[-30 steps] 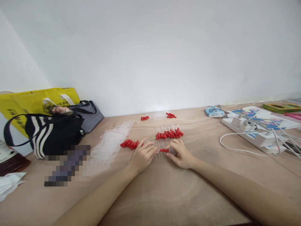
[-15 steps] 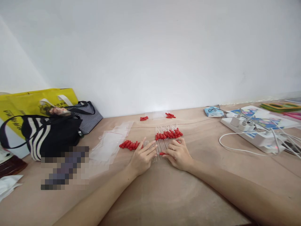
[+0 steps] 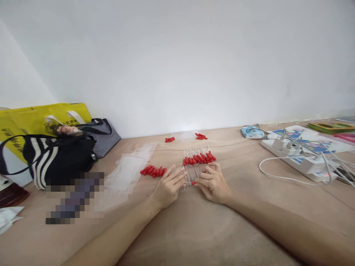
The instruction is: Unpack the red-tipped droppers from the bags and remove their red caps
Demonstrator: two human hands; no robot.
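Observation:
Between my hands a thin clear tube lies crosswise over a row of similar clear tubes. My left hand pinches the tube's left part with thumb and fingers. My right hand is closed on a red rubber bulb at the tube's right end; most of the bulb hides behind the fingers. Just beyond lies a row of droppers, red bulbs toward me and clear stems pointing away. Loose red bulbs lie in a heap left of my left hand.
Clear plastic bags spread to the left, with a black bag and a yellow bag beyond. Farther back lie small red bundles. On the right are a power strip with cables and a blue face mask.
My right hand has shifted slightly right and down with the red bulb. Less of the bulb shows now, and more clear tube appears between my hands.

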